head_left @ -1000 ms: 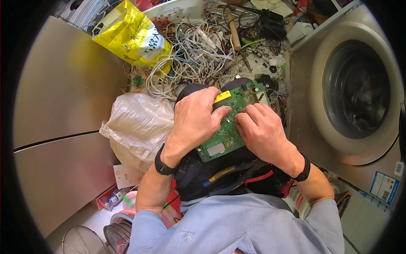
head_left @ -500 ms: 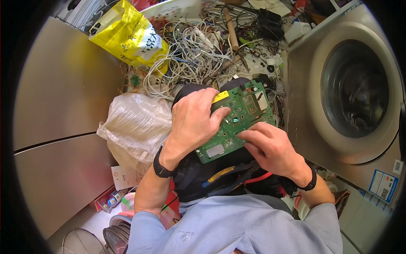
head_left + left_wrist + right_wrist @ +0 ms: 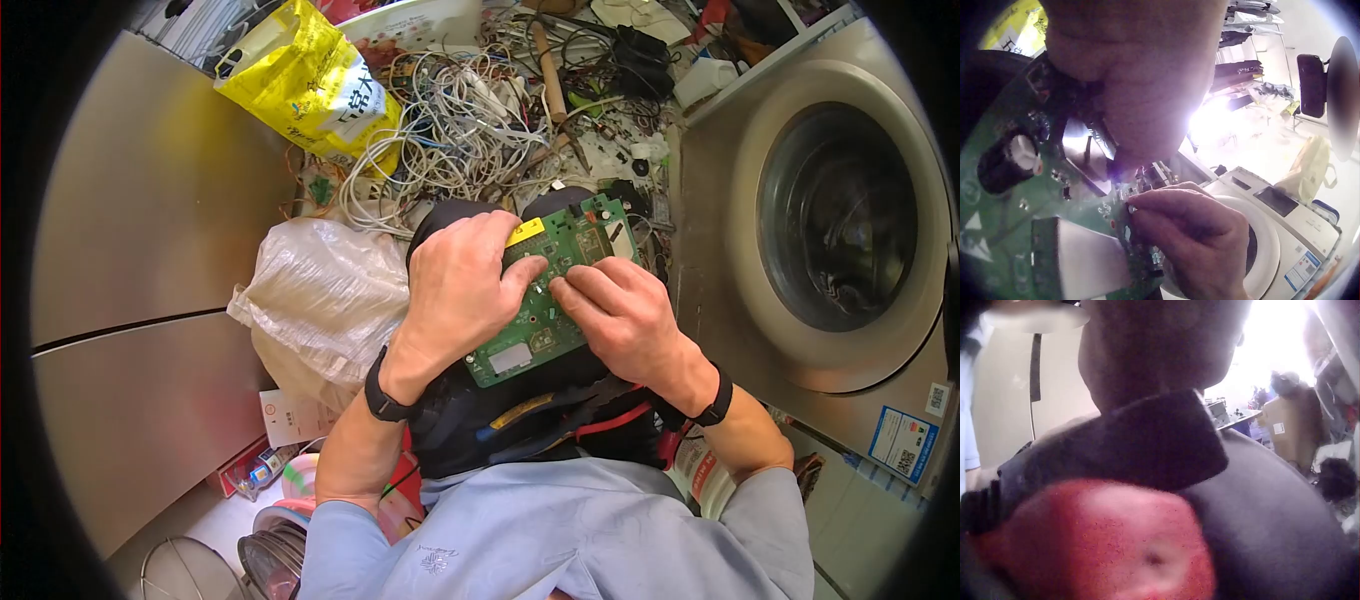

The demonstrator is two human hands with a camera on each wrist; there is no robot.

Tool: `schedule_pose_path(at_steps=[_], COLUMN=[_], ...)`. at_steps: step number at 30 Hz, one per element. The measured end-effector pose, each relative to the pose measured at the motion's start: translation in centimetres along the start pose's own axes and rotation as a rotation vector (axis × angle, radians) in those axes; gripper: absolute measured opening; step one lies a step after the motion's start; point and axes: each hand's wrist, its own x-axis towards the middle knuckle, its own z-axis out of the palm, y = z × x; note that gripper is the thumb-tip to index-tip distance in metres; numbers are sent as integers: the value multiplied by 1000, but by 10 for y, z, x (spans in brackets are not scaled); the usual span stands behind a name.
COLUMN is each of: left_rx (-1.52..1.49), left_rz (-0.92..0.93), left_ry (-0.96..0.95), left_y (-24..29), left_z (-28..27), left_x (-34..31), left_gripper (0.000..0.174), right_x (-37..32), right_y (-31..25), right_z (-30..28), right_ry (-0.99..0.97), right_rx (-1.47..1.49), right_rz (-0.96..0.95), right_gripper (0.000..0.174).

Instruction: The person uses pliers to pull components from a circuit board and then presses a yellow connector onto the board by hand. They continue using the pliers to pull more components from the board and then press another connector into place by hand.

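In the head view a green circuit board (image 3: 525, 325) lies tilted over the person's lap, with a yellow block (image 3: 525, 231) along its far edge. The left hand (image 3: 460, 285) grips the board from the left, thumb on its face and fingers over the far edge. Curled over the board's middle, the right hand (image 3: 625, 315) pinches at a small part, which its fingertips cover. The left wrist view shows those pinching fingers close, near a black capacitor (image 3: 1010, 156) and a pale metal plate (image 3: 1091, 259) on the board.
A washing machine (image 3: 840, 220) stands at right, a metal-fronted appliance (image 3: 150, 220) at left. Beyond the knees lie tangled white cables (image 3: 460, 125), a hammer handle (image 3: 548, 75) and a yellow bag (image 3: 315, 90). A whitish plastic sack (image 3: 325, 290) sits by the left forearm.
The right hand drew back toward the body half a second ago, uncovering a small teal part, and is now back over that spot. The left hand keeps its hold on the board.
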Motion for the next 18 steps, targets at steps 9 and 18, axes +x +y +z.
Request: schedule_pose_path(at_steps=[9,18], left_rx=[3,5], left_rz=[-13,-4], left_ry=[-2,3], left_y=[2,2], left_z=[0,-3], left_x=[-1,-1], left_gripper=[33,35], right_x=[10,-8], right_y=[-2,-53], right_z=[-2,-44], right_ry=[-101,-339], right_rx=[-56,527], right_rz=[30,32], right_gripper=[18,19])
